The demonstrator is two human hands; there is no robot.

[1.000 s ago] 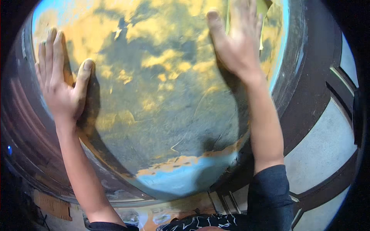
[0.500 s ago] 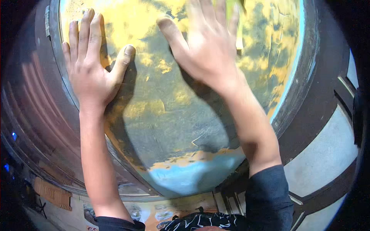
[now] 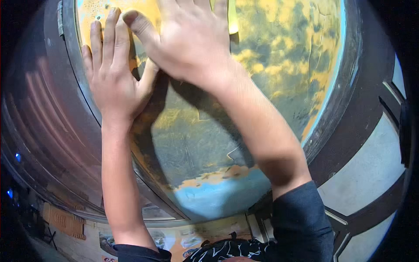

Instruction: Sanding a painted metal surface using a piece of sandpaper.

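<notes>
A large panel (image 3: 187,144) lies under both hands, its surface patchy yellow and dark grey, with light blue paint along the lower and right edges. My left hand (image 3: 115,83) rests flat on its left side, fingers stretched and thumb out. Against that thumb, and partly over it, comes my right hand (image 3: 192,43), slightly blurred. Its fingertips are cut off by the top edge. From beneath its outer fingers sticks out a yellow-green, straight-edged piece (image 3: 233,22) that the hand presses on the panel; most of this piece is hidden.
A dark, glossy curved surface (image 3: 48,113) adjoins the panel on the left. To the right are dark brown bands around pale panes (image 3: 358,179). A ribbed brown piece (image 3: 65,220) is at the lower left, near printed pictures along the bottom.
My right hand has swept left across the panel toward my left hand, and the yellow-green piece has travelled with it. My left hand stays on about the same spot; the view has shifted slightly.
</notes>
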